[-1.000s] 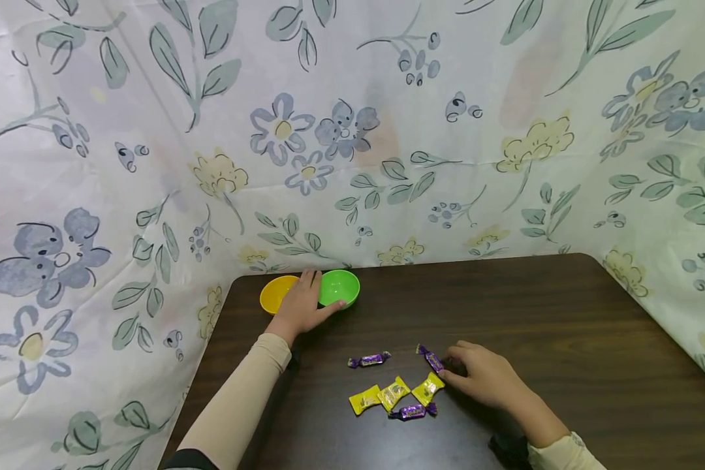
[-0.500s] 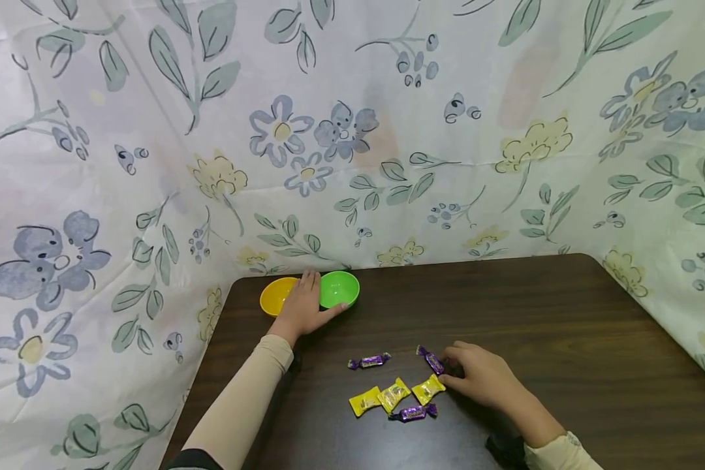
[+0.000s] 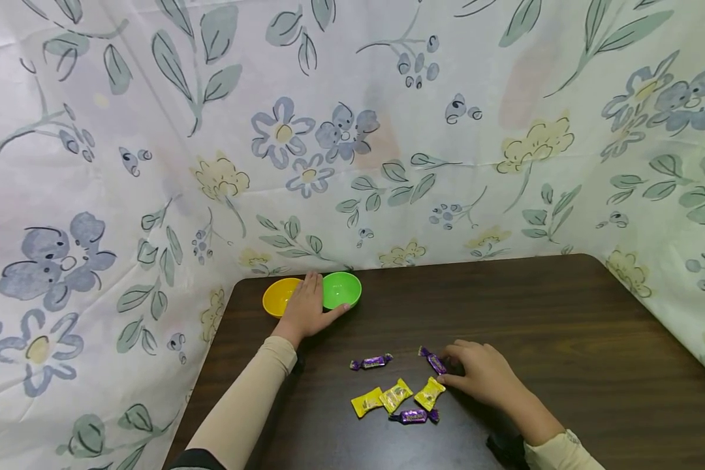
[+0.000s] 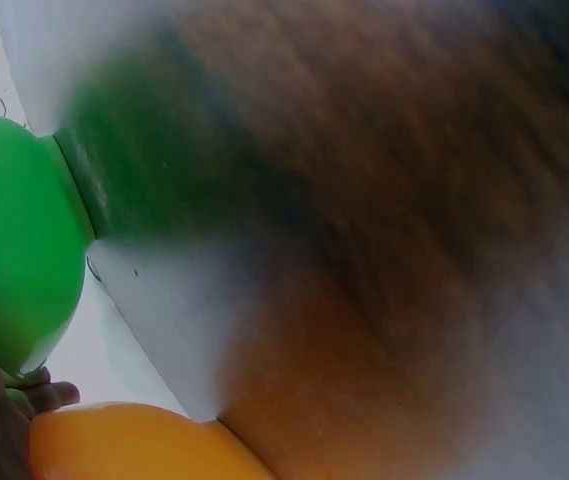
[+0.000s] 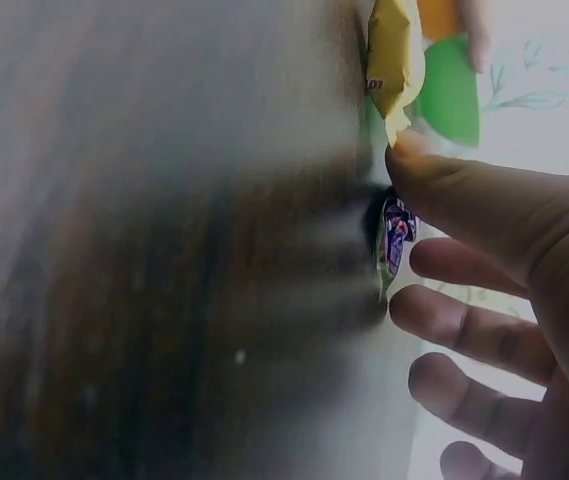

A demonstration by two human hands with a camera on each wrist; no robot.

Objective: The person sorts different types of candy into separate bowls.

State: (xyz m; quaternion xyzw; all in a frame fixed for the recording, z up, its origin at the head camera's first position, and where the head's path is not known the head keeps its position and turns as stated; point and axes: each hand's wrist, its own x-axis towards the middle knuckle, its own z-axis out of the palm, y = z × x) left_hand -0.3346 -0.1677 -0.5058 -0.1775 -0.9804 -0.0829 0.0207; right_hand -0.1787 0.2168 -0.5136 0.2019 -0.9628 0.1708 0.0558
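Note:
My left hand (image 3: 305,310) lies between two small bowls at the far left of the table, its fingers straight. The thumb rests along the near side of the green bowl (image 3: 342,291), and the hand partly covers the yellow bowl (image 3: 279,296). Near the table's middle, my right hand (image 3: 484,373) rests with loosely bent fingers beside a purple wrapped candy (image 3: 433,361). In the right wrist view its thumb tip meets the end of a yellow wrapped candy (image 5: 395,55); the fingers are apart from one another, and the purple candy (image 5: 395,240) sits just beyond them.
Two more yellow candies (image 3: 396,395) lie left of the right hand. One purple candy (image 3: 371,362) lies behind them and another purple candy (image 3: 414,416) in front. A floral cloth (image 3: 388,196) hangs behind the dark wooden table (image 3: 552,326).
Both hands, the bowls and the candies hold almost the same places. The right thumb has shifted slightly toward the near yellow candy; the head view has moved a little.

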